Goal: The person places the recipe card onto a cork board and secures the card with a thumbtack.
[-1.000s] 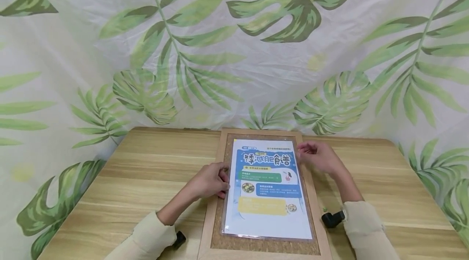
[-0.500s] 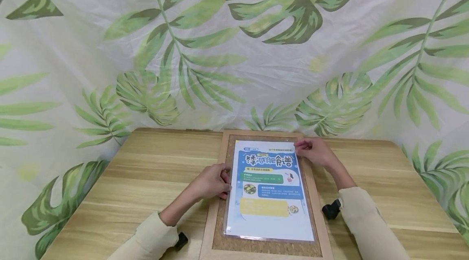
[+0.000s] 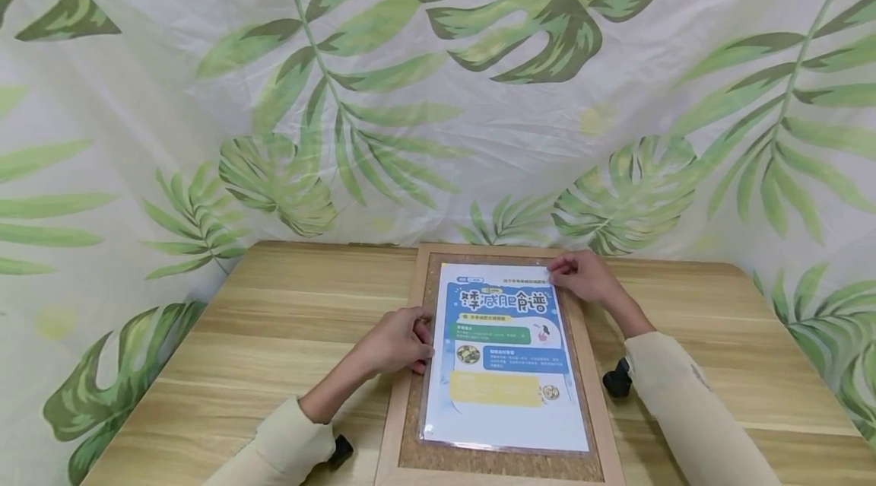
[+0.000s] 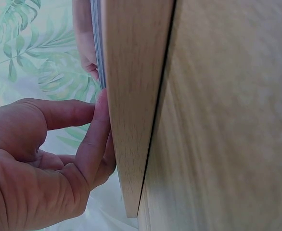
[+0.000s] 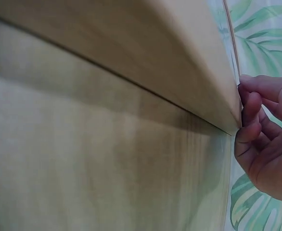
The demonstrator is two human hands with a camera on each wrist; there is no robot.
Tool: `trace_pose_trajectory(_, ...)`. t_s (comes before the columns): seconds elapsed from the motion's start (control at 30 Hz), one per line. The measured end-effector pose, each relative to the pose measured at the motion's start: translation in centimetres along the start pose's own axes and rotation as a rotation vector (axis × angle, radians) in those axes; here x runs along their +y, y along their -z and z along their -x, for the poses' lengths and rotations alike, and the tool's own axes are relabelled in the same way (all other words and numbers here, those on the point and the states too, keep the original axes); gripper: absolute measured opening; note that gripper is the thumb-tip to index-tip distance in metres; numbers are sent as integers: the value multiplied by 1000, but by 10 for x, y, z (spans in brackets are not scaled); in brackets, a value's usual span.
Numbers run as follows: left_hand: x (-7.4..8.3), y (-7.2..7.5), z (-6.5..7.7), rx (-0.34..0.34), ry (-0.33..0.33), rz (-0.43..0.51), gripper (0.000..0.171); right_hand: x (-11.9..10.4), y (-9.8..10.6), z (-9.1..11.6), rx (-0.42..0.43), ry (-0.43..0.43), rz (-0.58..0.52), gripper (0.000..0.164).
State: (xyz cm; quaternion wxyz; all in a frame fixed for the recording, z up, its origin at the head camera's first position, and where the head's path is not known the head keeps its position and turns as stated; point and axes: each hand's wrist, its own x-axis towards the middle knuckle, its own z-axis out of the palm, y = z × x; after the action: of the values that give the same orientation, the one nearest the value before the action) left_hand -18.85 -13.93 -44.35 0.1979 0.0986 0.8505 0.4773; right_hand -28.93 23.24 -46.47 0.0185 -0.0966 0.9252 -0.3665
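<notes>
A laminated poster [image 3: 506, 425] with blue, green and yellow panels and Chinese lettering lies over a wood-framed cork board [image 3: 493, 459]. At the poster's left edge, my left hand [image 3: 397, 339] pinches it between thumb and fingers. The left wrist view shows the left thumb and fingertips [image 4: 101, 103] meeting at the sheet's edge, close against the wooden frame [image 4: 134, 96]. My right hand [image 3: 585, 277] pinches the poster near its top right corner. In the right wrist view the right hand's thumb [image 5: 263, 85] and curled fingers meet at the sheet's thin edge, beside the frame.
The board lies on a wood-grain table [image 3: 301, 303], its far end near the back edge. Behind the table hangs a white cloth [image 3: 383, 166] printed with green leaves. Small black devices show at the left wrist [image 3: 340, 452] and right wrist [image 3: 617, 379].
My right hand has moved left and slightly up from the poster's upper right side onto its top right corner. The left hand keeps its place at the left edge.
</notes>
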Motion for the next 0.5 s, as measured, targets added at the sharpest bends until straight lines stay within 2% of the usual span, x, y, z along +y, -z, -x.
trace_pose_trajectory(0.5,-1,-1,-1,2,-4,-21,60,3,1,-20,-9,-33,-34,16)
